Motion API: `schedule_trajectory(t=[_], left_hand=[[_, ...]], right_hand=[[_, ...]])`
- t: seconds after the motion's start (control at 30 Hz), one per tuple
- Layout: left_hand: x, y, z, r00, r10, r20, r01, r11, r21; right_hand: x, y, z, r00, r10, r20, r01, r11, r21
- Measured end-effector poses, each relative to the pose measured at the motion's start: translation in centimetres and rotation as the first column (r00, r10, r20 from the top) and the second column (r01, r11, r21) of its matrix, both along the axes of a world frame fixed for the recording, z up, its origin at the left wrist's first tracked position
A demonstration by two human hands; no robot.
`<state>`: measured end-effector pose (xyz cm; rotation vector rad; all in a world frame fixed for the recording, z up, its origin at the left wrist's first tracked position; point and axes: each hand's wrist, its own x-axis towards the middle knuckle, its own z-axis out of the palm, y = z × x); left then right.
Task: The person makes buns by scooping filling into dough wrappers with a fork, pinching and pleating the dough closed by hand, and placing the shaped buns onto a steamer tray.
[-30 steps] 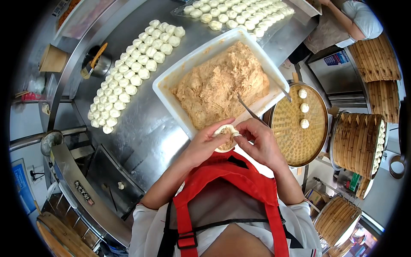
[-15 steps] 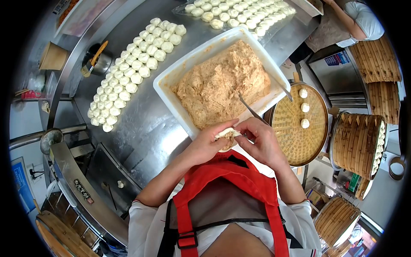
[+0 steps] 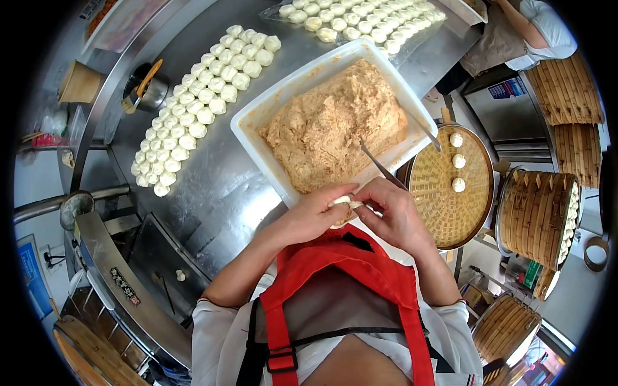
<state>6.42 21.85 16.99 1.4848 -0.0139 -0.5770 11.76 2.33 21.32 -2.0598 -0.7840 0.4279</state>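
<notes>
A stuffed bun (image 3: 345, 202) with a white dough wrapper is held between my two hands, close to my red apron. My left hand (image 3: 311, 216) cups it from the left. On the other side, my right hand (image 3: 394, 216) pinches the edge of the dough between thumb and fingers. Brownish filling shows in the partly gathered opening. Just beyond my hands stands a white tub (image 3: 242, 136) heaped with minced filling (image 3: 331, 122). A metal spatula-like tool (image 3: 380, 165) sticks out of the filling toward my right hand, and another metal tool (image 3: 421, 130) lies over the tub's right side.
Rows of dough pieces (image 3: 206, 96) cover the steel table's left part; more (image 3: 360, 16) lie at the back. A round steamer tray (image 3: 450, 215) at right holds three buns (image 3: 458, 161). Stacked bamboo steamers (image 3: 531, 212) stand farther right. Another person (image 3: 515, 38) is at top right.
My fingers have drawn more of the wrapper's edge together, so the opening looks smaller and less filling shows. Both hands stay in nearly the same place.
</notes>
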Motion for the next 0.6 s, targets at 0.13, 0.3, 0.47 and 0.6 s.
schedule_trajectory(t=[0.13, 0.3, 0.47, 0.6], left_hand=[[0.1, 0.4, -0.5, 0.986, -0.115, 0.117, 0.102, 0.988, 0.112], [0.5, 0.7, 1.0, 0.998, -0.021, -0.051, 0.022, 0.999, 0.023], [0.5, 1.8, 0.4, 0.985, 0.126, -0.116, -0.155, 0.944, -0.291], [-1.0, -0.6, -0.8, 0.954, 0.291, -0.08, -0.301, 0.91, -0.287]], right_hand=[[-0.5, 0.4, 0.1, 0.994, 0.012, 0.109, -0.016, 0.999, 0.034], [-0.1, 1.1, 1.1, 0.997, -0.036, 0.061, 0.038, 0.999, -0.036], [-0.2, 0.2, -0.3, 0.992, -0.13, -0.01, 0.13, 0.991, 0.022], [-0.3, 0.6, 0.0, 0.985, -0.168, 0.026, 0.168, 0.986, 0.005]])
